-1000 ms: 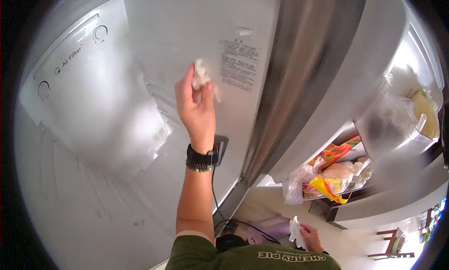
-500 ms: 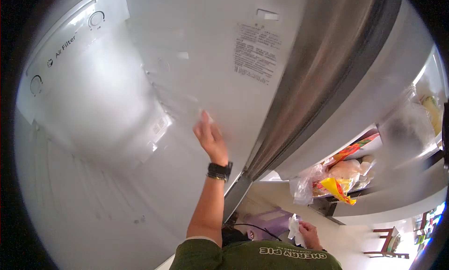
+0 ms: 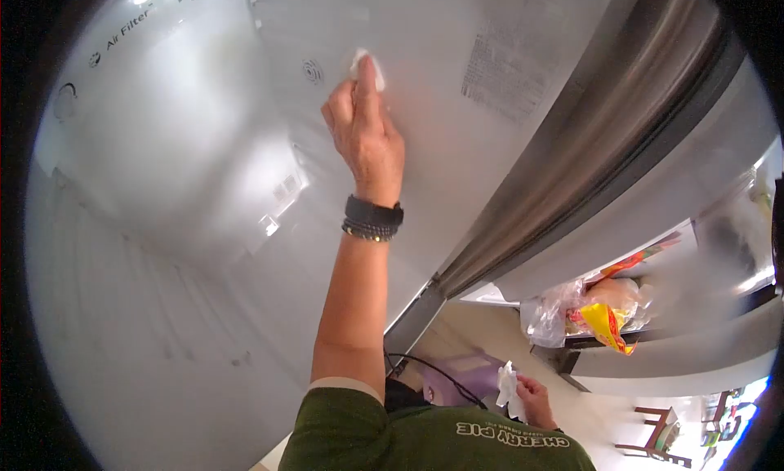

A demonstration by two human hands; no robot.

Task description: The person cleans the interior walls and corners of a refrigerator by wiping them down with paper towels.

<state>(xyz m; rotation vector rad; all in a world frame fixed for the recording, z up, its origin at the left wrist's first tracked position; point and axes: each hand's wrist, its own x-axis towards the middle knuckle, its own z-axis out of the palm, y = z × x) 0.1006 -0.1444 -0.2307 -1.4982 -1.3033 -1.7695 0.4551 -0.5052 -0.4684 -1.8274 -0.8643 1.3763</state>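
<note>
My left hand (image 3: 366, 136), with a dark band and beads at the wrist, is raised to the inner side wall (image 3: 441, 169) of the refrigerator. Under its fingertips is a small folded white tissue (image 3: 358, 63), which appears pressed against the wall. A round mark of rings (image 3: 312, 71) lies just left of those fingers, and a block of printed text (image 3: 506, 73) is farther right. Low on the right, my right hand (image 3: 535, 402) is closed around a crumpled white tissue (image 3: 508, 389), held near my body.
The inner back panel (image 3: 188, 136) is at the left, marked "Air Filter". A metallic door edge (image 3: 563, 161) runs diagonally at right. Beyond it, an open compartment holds plastic bags (image 3: 551, 316) and a yellow packet (image 3: 606, 324). Lower down are a purple stool-like object (image 3: 461, 377) and wooden furniture (image 3: 653, 430).
My left hand has moved up along the side wall, and the tissue under its fingers shows more plainly. The view has shifted slightly. My right hand still holds its tissue.
</note>
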